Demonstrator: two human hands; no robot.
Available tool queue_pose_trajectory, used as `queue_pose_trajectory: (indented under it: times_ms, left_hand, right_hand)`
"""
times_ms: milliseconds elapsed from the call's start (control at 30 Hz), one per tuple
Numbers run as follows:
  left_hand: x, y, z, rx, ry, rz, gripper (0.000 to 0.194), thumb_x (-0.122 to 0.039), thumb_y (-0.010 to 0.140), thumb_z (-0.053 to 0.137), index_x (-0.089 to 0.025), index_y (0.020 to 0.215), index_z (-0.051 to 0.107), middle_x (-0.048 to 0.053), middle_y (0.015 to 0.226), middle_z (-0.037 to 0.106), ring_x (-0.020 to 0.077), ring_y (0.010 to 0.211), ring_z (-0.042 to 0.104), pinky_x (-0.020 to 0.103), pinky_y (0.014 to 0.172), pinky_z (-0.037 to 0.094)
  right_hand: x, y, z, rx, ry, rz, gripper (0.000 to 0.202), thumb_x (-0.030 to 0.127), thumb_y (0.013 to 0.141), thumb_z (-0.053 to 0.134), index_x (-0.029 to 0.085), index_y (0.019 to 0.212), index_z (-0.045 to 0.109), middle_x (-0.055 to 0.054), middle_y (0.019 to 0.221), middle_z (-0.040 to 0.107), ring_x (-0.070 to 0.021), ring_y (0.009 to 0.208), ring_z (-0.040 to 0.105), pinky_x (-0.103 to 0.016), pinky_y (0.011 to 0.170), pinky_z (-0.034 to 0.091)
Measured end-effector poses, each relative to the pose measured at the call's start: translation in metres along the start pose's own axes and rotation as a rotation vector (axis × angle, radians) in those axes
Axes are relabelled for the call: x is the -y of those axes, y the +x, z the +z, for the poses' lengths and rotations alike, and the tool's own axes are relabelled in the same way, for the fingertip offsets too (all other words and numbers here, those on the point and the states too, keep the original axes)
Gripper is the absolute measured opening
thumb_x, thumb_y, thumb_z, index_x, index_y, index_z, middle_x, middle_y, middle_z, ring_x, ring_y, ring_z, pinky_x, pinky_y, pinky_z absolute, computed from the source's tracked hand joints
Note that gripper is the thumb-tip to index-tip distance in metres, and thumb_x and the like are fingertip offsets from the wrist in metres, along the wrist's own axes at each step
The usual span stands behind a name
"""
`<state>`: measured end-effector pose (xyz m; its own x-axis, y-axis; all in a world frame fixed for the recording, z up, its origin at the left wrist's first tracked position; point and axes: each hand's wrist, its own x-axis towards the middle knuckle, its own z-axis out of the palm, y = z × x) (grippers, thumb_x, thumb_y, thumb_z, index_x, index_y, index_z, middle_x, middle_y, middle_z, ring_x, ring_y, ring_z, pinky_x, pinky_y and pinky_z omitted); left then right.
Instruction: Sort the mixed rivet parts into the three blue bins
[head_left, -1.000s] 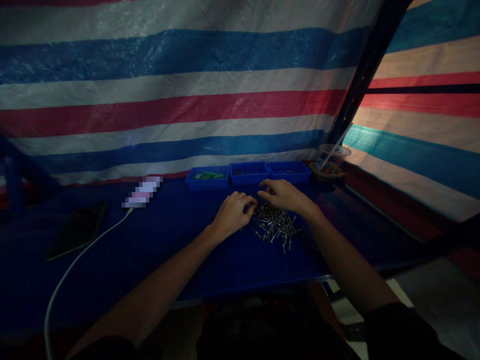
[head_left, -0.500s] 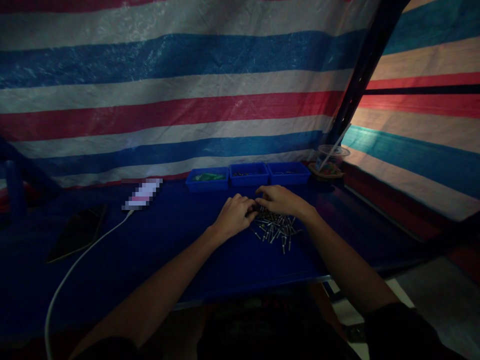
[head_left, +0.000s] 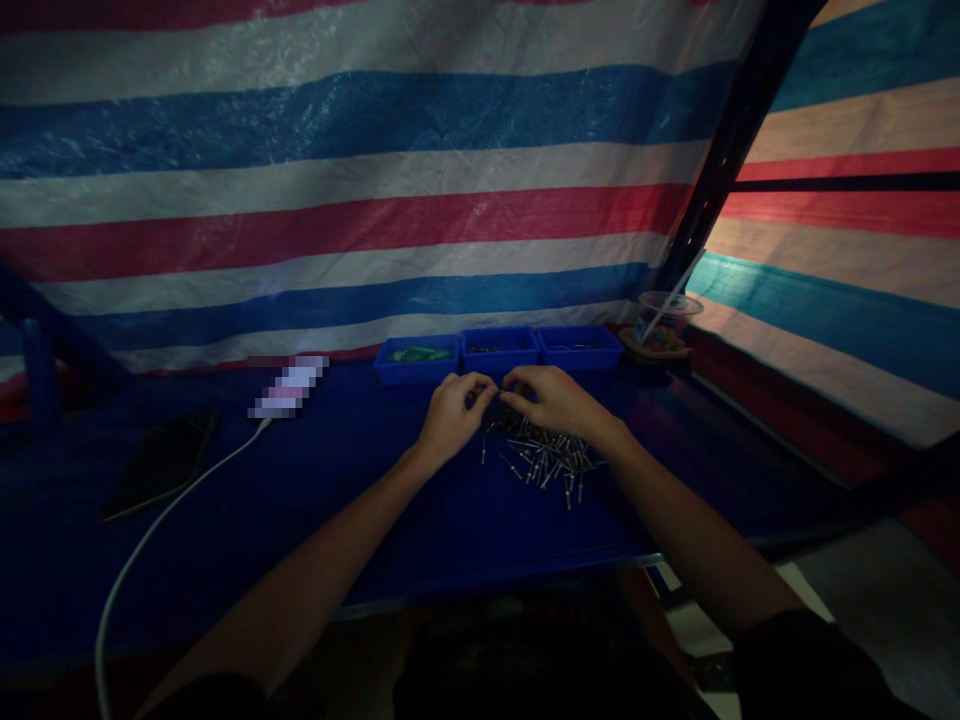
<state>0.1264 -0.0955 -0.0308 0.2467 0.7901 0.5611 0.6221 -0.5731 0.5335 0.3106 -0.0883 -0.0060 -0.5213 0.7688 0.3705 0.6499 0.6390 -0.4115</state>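
Observation:
A loose pile of small, thin metal pins (head_left: 553,458) lies on the blue tabletop (head_left: 420,510), some with a collar partway along. My left hand (head_left: 454,412) is just left of the pile, thumb and forefinger pinched together. Over the pile's far edge, my right hand (head_left: 551,398) also pinches, its fingertips almost meeting those of the left. Something tiny and dark shows between the two sets of fingertips, too small to name. One single pin (head_left: 484,449) lies apart from the others, below my left fingertips.
Behind my hands stand three blue trays: the left tray (head_left: 416,376) holds something green, the middle tray (head_left: 499,359) small metal parts, the right tray (head_left: 581,358) a few thin pieces. A clear tub (head_left: 666,312) stands at right. A lit phone (head_left: 291,388), white cable (head_left: 161,510) and dark tablet-like device (head_left: 161,460) lie left.
My left hand has shifted slightly left and up from the pile, its fingers now in a clear pinch. My right fingertips have moved left toward it. A single pin now shows beneath my left hand.

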Motion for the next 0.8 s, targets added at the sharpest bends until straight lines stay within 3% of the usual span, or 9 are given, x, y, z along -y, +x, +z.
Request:
queue_pose_trajectory:
  times_ms: [167, 233, 333, 500, 567, 633, 733, 800]
  left_hand:
    - [-0.003, -0.001, 0.001, 0.0, -0.046, -0.015, 0.017, -0.029, 0.089, 0.051, -0.02, 0.091, 0.066, 0.001, 0.085, 0.068, 0.0165, 0.08, 0.058, 0.028, 0.074, 0.044]
    - [-0.002, -0.001, 0.002, 0.037, -0.023, -0.035, 0.021, -0.031, 0.09, 0.051, -0.02, 0.1, 0.065, 0.001, 0.083, 0.069, 0.017, 0.08, 0.058, 0.029, 0.074, 0.045]
    - [0.002, -0.003, 0.008, 0.155, 0.101, 0.001, 0.024, -0.031, 0.088, 0.053, -0.018, 0.105, 0.064, 0.003, 0.084, 0.069, 0.0192, 0.083, 0.058, 0.032, 0.077, 0.045]
    - [0.005, -0.008, 0.019, 0.312, 0.306, 0.11, 0.023, -0.031, 0.087, 0.055, -0.02, 0.104, 0.065, 0.005, 0.096, 0.068, 0.0226, 0.091, 0.056, 0.035, 0.079, 0.043]
    - [0.005, -0.009, 0.021, 0.342, 0.34, 0.127, 0.022, -0.029, 0.087, 0.055, -0.022, 0.105, 0.065, 0.005, 0.097, 0.068, 0.0227, 0.092, 0.056, 0.035, 0.078, 0.043]
    - [0.005, -0.01, 0.021, 0.366, 0.36, 0.137, 0.019, -0.025, 0.087, 0.054, -0.022, 0.102, 0.065, 0.004, 0.096, 0.067, 0.0223, 0.092, 0.056, 0.035, 0.079, 0.043]
    - [0.006, -0.011, 0.021, 0.362, 0.38, 0.133, 0.015, -0.021, 0.085, 0.054, -0.02, 0.096, 0.063, 0.004, 0.094, 0.067, 0.0225, 0.091, 0.055, 0.035, 0.078, 0.042]
    - [0.006, -0.012, 0.021, 0.345, 0.383, 0.13, 0.012, -0.02, 0.084, 0.054, -0.019, 0.093, 0.062, 0.004, 0.092, 0.067, 0.0227, 0.091, 0.055, 0.035, 0.077, 0.042]
  right_hand:
    - [0.001, 0.001, 0.0, -0.055, -0.021, -0.042, 0.013, 0.027, 0.084, 0.056, 0.017, 0.092, 0.062, -0.003, 0.078, 0.066, -0.014, 0.071, 0.059, -0.027, 0.065, 0.042]
    - [0.001, 0.001, -0.004, -0.157, -0.024, -0.095, 0.012, 0.026, 0.085, 0.056, 0.017, 0.091, 0.061, -0.003, 0.078, 0.066, -0.0144, 0.072, 0.06, -0.028, 0.066, 0.043]
    - [0.004, -0.003, -0.013, -0.498, -0.012, -0.232, 0.013, 0.029, 0.087, 0.054, 0.018, 0.093, 0.059, -0.003, 0.079, 0.064, -0.0143, 0.073, 0.06, -0.029, 0.068, 0.046]
    - [0.022, -0.014, -0.028, -1.297, -0.135, -0.369, 0.021, 0.033, 0.091, 0.046, 0.028, 0.112, 0.049, 0.0, 0.081, 0.057, -0.0126, 0.057, 0.053, -0.031, 0.056, 0.044]
    - [0.029, -0.013, -0.032, -1.434, -0.173, -0.339, 0.025, 0.037, 0.093, 0.04, 0.03, 0.117, 0.045, -0.001, 0.082, 0.056, -0.013, 0.054, 0.052, -0.032, 0.055, 0.042]
    - [0.029, -0.008, -0.033, -1.298, -0.204, -0.269, 0.025, 0.038, 0.093, 0.04, 0.028, 0.114, 0.047, -0.001, 0.077, 0.057, -0.0142, 0.057, 0.054, -0.033, 0.06, 0.044]
    - [0.014, 0.003, -0.031, -0.847, -0.234, -0.079, 0.035, 0.039, 0.089, 0.049, 0.02, 0.118, 0.05, -0.001, 0.068, 0.059, -0.0177, 0.063, 0.058, -0.035, 0.068, 0.046]
    - [-0.004, 0.006, -0.028, -0.663, -0.23, 0.089, 0.048, 0.04, 0.085, 0.052, 0.015, 0.125, 0.047, -0.002, 0.066, 0.061, -0.0197, 0.064, 0.059, -0.036, 0.068, 0.045]
